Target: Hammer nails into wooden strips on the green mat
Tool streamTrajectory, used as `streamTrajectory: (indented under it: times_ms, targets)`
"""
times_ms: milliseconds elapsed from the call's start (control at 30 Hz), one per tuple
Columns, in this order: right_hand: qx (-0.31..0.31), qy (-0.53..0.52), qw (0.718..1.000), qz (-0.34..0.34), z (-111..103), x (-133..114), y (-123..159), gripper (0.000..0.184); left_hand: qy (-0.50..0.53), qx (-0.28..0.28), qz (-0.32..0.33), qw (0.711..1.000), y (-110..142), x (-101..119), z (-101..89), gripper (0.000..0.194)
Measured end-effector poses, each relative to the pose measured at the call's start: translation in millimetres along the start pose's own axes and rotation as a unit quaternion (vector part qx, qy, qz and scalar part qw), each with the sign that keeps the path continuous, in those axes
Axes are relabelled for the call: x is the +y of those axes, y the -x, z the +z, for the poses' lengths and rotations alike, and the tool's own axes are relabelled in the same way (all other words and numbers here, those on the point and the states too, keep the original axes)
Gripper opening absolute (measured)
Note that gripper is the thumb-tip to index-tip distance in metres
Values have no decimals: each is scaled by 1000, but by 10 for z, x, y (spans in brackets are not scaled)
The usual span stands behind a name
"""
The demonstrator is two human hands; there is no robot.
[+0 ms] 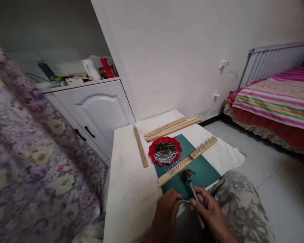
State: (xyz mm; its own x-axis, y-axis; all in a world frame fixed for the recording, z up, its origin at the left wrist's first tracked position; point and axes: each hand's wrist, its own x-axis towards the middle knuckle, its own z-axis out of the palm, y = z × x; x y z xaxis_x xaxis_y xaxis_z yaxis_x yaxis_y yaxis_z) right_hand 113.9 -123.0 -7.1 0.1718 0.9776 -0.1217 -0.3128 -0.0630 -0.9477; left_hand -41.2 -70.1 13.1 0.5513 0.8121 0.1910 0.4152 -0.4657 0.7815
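One red dish [164,164] of loose nails [166,152] sits at the green mat's [205,171] far-left edge; a bump could spill it. The wooden strip [164,179], bristling with upright nails [202,146], slants across the mat and could shift if jolted. Your left hand [168,206], nearly closed, pinches a thin nail [186,201]; a weak pinch risks dropping it. Your right hand [209,207] wraps the hammer's [191,186] handle; a careless swing could hit your left hand.
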Motion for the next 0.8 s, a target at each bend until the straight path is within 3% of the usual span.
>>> streamTrajectory:
  times_ms: [67, 133, 167, 267, 367, 433, 500, 567, 700, 800]
  targets:
    - [12, -9, 1000, -4, -10, -2, 12, 38, 35, 8, -9, 999, 2, 21, 62, 19]
    - [24, -18, 1000, -6, -21, -14, 24, 40, 116, 42, -61, 990, -13, 30, 132, 9]
    - [27, -21, 999, -7, -25, -21, 28, 41, 176, 62, -98, 977, -23, 32, 176, 4]
    - [26, -30, 999, -16, -27, -42, 34, 41, 365, 97, -188, 907, -45, 36, 339, 19]
    - [20, -39, 999, -21, -6, -52, 35, 43, 465, 116, -212, 852, -38, 35, 500, 19]
    - [19, -40, 999, -17, 11, -49, 39, 45, 483, 122, -210, 841, -22, 22, 555, 19]
    - [24, -36, 999, -13, 18, -39, 46, 46, 467, 123, -199, 852, -12, -5, 535, 18]
    - [34, -25, 999, -10, 7, -29, 56, 47, 406, 140, -187, 883, -21, -43, 429, 16]
    - [38, -3, 999, -8, -38, -18, 73, 43, 180, 220, -133, 950, -114, -127, 76, 14]
    - [31, 1, 999, -4, -47, -6, 80, 42, 70, 243, -84, 964, -217, -185, -107, 15]
